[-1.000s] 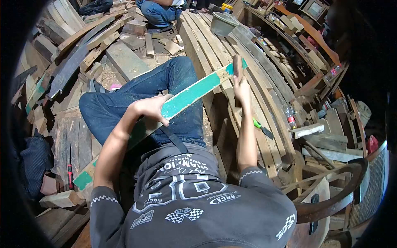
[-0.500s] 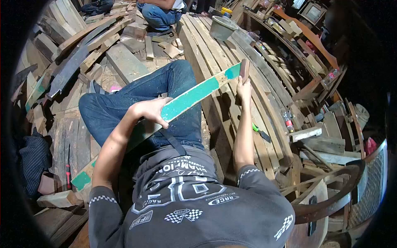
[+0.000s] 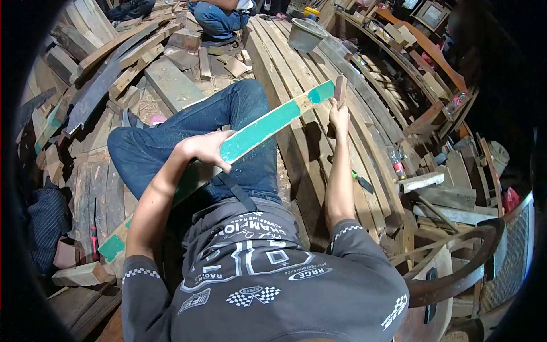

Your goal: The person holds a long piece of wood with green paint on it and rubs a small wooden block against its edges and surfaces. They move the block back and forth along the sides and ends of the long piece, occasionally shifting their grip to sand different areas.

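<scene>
A long wooden plank point(image 3: 262, 130) with worn green paint lies slantwise across my lap, its far end raised over the timbers on the right. My left hand point(image 3: 206, 149) is closed around the plank near its middle, thumb on the painted face. In my right hand point(image 3: 338, 117) is a brown wooden block point(image 3: 341, 90), gripped with its top sticking up above the fingers. The block stands just right of the plank's far end, with a small gap between them. My left forearm hides part of the plank's near half.
Long timbers point(image 3: 285, 74) stand right of my legs, bearing a grey bucket point(image 3: 306, 35) and a green-handled tool point(image 3: 362, 181). A red-handled screwdriver point(image 3: 94, 242) lies at left. Stacked boards point(image 3: 94, 105) fill the left side. Another person point(image 3: 216, 23) crouches at the back.
The block in my right hand has moved slightly right and up, away from the plank's far end, uncovering that end. My left hand and the plank have barely moved.
</scene>
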{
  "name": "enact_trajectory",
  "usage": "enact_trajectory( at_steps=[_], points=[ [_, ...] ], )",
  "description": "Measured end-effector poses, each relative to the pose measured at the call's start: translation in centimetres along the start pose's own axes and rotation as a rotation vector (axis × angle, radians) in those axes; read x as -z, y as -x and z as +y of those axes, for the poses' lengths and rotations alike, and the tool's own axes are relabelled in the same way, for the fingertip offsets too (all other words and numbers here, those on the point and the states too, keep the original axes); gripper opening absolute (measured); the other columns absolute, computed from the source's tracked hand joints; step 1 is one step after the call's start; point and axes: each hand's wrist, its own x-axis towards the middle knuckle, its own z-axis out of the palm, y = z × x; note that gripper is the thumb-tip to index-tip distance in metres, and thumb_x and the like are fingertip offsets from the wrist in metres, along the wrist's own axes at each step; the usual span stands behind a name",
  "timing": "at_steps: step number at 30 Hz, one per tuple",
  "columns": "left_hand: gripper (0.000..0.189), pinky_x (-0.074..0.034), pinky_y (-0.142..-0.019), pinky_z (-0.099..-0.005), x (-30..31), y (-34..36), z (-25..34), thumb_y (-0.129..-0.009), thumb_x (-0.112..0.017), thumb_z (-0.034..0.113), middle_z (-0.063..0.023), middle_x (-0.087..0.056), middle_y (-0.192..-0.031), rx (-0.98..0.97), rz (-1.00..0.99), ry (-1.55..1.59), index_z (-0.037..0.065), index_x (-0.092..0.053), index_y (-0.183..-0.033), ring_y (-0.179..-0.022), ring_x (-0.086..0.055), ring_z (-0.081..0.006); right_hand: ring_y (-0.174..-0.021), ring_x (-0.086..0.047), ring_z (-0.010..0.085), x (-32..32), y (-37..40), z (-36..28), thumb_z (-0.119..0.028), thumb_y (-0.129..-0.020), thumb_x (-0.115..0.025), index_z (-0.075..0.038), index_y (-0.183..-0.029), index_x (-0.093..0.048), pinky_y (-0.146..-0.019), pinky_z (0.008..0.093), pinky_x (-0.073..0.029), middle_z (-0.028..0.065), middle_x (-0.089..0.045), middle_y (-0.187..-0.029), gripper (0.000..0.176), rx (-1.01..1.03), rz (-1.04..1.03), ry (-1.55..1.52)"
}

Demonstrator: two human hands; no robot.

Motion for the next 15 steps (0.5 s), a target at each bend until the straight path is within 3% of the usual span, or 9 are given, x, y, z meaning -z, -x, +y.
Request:
enact_trajectory(
  at_steps=[1,2,4,5,8,10,13,15],
  points=[
    [0.106,-0.045,-0.108,-0.0388,-0.2,0.0,-0.5,-0.059,-0.093,0.030,-0.0211,-0.061,-0.130,-0.022,0.000,0.012,-0.004,-0.043,-0.146,-0.123,-0.058,-0.0304,-0.113,-0.065,0.0492,0.0,1.5,-1.0,-0.051,-0.102,-0.052,0.008,-0.130,-0.054,-0.096,0.0548,-0.051,0.0369,-0.067,-0.115,0.065,0.054,0.086,-0.007],
    [0.106,-0.044,-0.108,-0.0387,-0.4,-0.1,-1.0,-0.059,-0.093,0.030,-0.0209,-0.061,-0.130,-0.045,-0.001,0.025,-0.003,-0.043,-0.146,-0.123,-0.058,-0.0302,-0.107,-0.068,0.0490,0.9,3.2,-1.3,-0.047,-0.103,-0.053,0.009,-0.128,-0.054,-0.090,0.0544,-0.054,0.0369,-0.068,-0.109,0.062,0.068,-0.027,0.025],
    [0.103,-0.047,-0.105,-0.0380,-0.4,-0.1,-0.6,-0.060,-0.092,0.029,-0.0222,-0.064,-0.126,-0.066,0.007,0.000,-0.005,-0.044,-0.144,-0.121,-0.061,-0.0309,-0.089,-0.067,0.0573,-0.5,7.4,-0.2,-0.039,-0.102,-0.058,0.010,-0.126,-0.052,-0.075,0.0579,-0.055,0.0414,-0.066,-0.092,0.055,0.552,0.064,-0.127],
    [0.102,-0.049,-0.104,-0.0376,-0.5,-0.1,-0.3,-0.061,-0.092,0.029,-0.0228,-0.065,-0.124,-0.076,0.012,-0.011,-0.006,-0.044,-0.144,-0.119,-0.063,-0.0312,-0.090,-0.065,0.0591,-0.1,11.4,-1.4,-0.041,-0.102,-0.058,0.009,-0.130,-0.049,-0.076,0.0620,-0.053,0.0439,-0.064,-0.089,0.058,0.347,-0.061,0.043],
    [0.111,-0.041,-0.111,-0.0418,-1.0,0.1,-1.1,-0.059,-0.093,0.032,-0.0241,-0.058,-0.135,-0.037,0.077,-0.166,-0.002,-0.039,-0.150,-0.129,-0.054,-0.0365,-0.090,-0.065,0.0592,0.9,16.9,-3.5,-0.050,-0.102,-0.055,0.008,-0.136,-0.047,-0.078,0.0643,-0.053,0.0424,-0.065,-0.088,0.067,0.264,-0.186,0.023],
    [0.113,-0.040,-0.113,-0.0435,-1.2,0.3,-1.3,-0.059,-0.092,0.034,-0.0268,-0.055,-0.137,-0.007,0.084,-0.139,-0.002,-0.037,-0.151,-0.131,-0.052,-0.0396,-0.093,-0.065,0.0588,1.3,14.3,-2.9,-0.051,-0.103,-0.054,0.008,-0.135,-0.050,-0.079,0.0624,-0.054,0.0418,-0.065,-0.090,0.067,0.293,-0.181,0.106],
    [0.114,-0.040,-0.114,-0.0438,-1.0,0.5,0.8,-0.059,-0.091,0.036,-0.0281,-0.055,-0.136,0.063,0.059,-0.128,-0.002,-0.036,-0.152,-0.131,-0.052,-0.0394,-0.105,-0.065,0.0548,-0.3,6.7,-0.8,-0.055,-0.104,-0.048,0.008,-0.128,-0.059,-0.091,0.0589,-0.052,0.0398,-0.066,-0.106,0.069,0.312,0.081,0.004],
    [0.114,-0.040,-0.113,-0.0435,-1.3,0.4,0.6,-0.058,-0.091,0.035,-0.0278,-0.055,-0.136,0.083,0.075,-0.156,-0.002,-0.036,-0.152,-0.130,-0.052,-0.0396,-0.087,-0.072,0.0494,0.0,1.5,0.1,-0.062,-0.103,-0.045,0.009,-0.128,-0.058,-0.078,0.0558,-0.057,0.0369,-0.069,-0.098,0.076,0.099,0.026,0.080]
  ],
)
